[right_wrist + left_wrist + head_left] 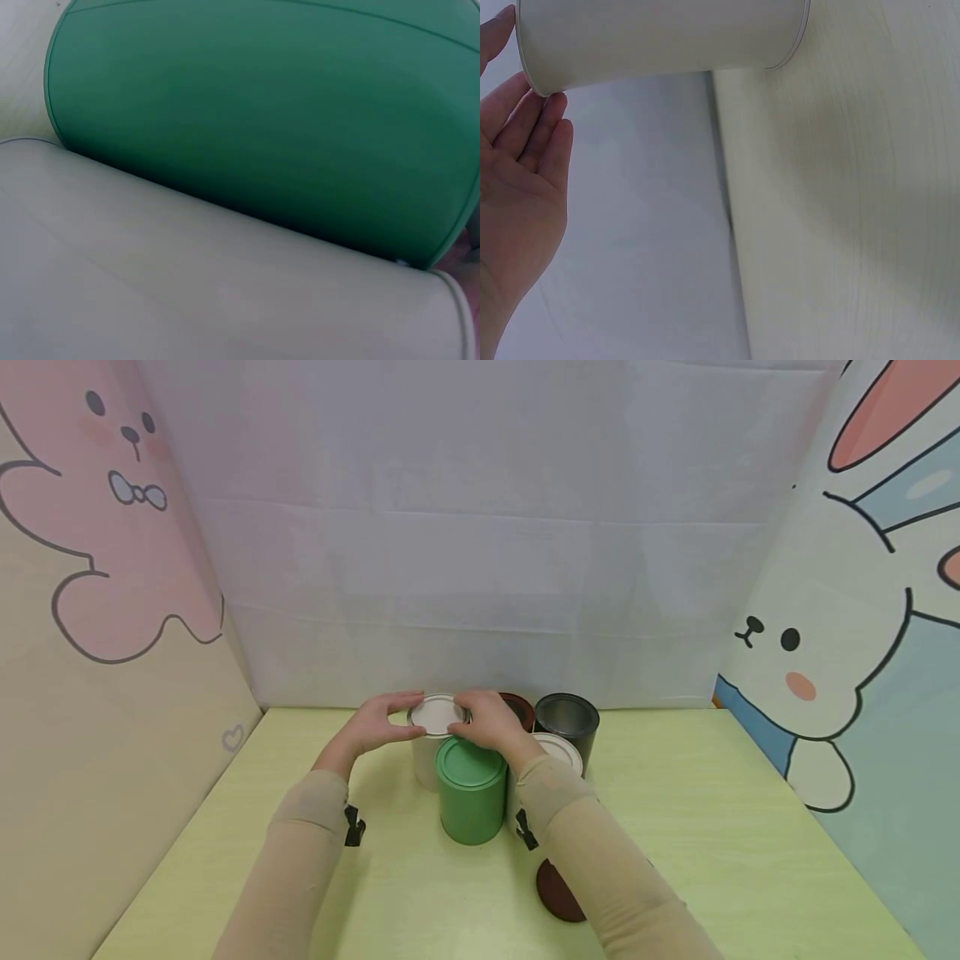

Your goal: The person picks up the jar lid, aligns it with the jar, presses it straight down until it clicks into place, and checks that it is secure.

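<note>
At the back stands a white can (426, 766) with a white lid (437, 717) in its silver-edged top. My left hand (372, 727) holds the left side of the lid, thumb in front and fingers behind; the left wrist view shows the fingertips at the edge of the can (660, 37). From the right, my right hand (489, 718) grips the same lid, its thumb on the near edge and its fingers behind. Just in front stands a green can (472, 806) with a green lid (471, 762), below the right hand. In the right wrist view the green can (247, 127) mostly hides that hand.
Under the right forearm is another white can with a cream lid (558, 752). Behind it stand a dark red-rimmed can (517, 706) and an open black can (567, 717). A dark brown lid (557, 893) lies near the right forearm. A white cloth wall (465, 568) rises behind.
</note>
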`<state>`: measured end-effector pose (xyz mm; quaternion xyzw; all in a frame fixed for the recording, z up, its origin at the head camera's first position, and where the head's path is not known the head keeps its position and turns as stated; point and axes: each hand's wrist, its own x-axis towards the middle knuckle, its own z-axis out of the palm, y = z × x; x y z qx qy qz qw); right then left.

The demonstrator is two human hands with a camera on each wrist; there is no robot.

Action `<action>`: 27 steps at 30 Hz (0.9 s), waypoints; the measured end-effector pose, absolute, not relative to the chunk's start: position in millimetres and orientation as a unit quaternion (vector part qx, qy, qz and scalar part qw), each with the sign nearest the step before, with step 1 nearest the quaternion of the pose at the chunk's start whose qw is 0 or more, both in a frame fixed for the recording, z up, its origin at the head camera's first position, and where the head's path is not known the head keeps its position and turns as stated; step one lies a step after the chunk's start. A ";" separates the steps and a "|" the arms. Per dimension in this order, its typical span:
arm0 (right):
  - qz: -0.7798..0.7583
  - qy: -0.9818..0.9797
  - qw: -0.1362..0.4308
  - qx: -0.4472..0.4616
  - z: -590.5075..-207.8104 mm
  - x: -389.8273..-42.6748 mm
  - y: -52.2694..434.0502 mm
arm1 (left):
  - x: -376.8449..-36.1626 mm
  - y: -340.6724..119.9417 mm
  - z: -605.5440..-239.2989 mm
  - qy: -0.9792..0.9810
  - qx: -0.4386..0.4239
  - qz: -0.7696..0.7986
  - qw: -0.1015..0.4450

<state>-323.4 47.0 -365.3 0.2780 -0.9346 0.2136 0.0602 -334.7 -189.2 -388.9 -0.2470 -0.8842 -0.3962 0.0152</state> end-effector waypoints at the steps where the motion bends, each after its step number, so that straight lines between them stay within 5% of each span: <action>1: 0.213 -0.935 0.060 0.276 -365.6 -323.5 47.1 | -334.6 -189.1 -389.2 -0.884 -0.248 -0.396 0.017; 27: 0.201 -0.948 0.060 0.240 -372.4 -319.7 44.0 | -333.0 -190.4 -390.1 -0.883 -0.275 -0.377 0.053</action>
